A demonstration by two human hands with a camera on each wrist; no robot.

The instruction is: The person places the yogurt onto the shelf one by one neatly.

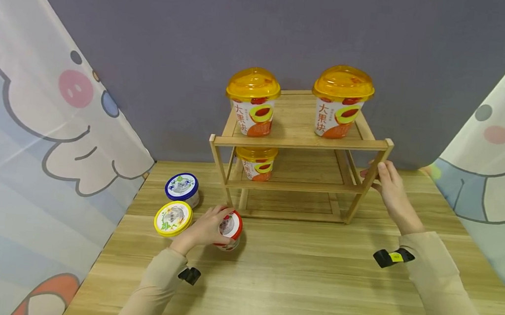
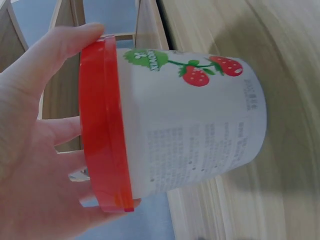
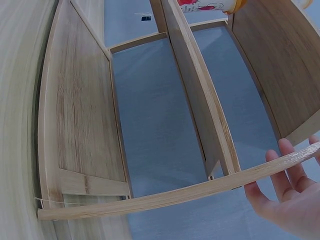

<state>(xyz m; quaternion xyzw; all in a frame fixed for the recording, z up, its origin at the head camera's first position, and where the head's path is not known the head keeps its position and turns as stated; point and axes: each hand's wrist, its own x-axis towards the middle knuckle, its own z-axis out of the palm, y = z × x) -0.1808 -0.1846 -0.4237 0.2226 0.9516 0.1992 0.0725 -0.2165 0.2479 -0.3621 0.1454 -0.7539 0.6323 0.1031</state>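
My left hand (image 1: pixel 206 227) grips the red lid of a white tub (image 1: pixel 232 224) from above, in front of the rack's left end. Strawberries are printed on the tub (image 2: pixel 195 120) in the left wrist view, where thumb and fingers spread round the lid's rim. At the other side, my right hand (image 1: pixel 393 191) holds the right front post of a three-level wooden rack (image 1: pixel 297 121). The right wrist view shows its fingers (image 3: pixel 295 172) round that post. Beside the left hand stand a yellow-lidded tub (image 1: pixel 173 218) and a blue-lidded tub (image 1: pixel 182 186).
Two fruit cups with orange domed lids, a left one (image 1: pixel 253 103) and a right one (image 1: pixel 341 102), stand on the top shelf. A similar cup (image 1: pixel 256 165) is on the middle shelf's left. Grey cloth (image 1: pixel 188 73) hangs behind the wood-grain table (image 1: pixel 296 279).
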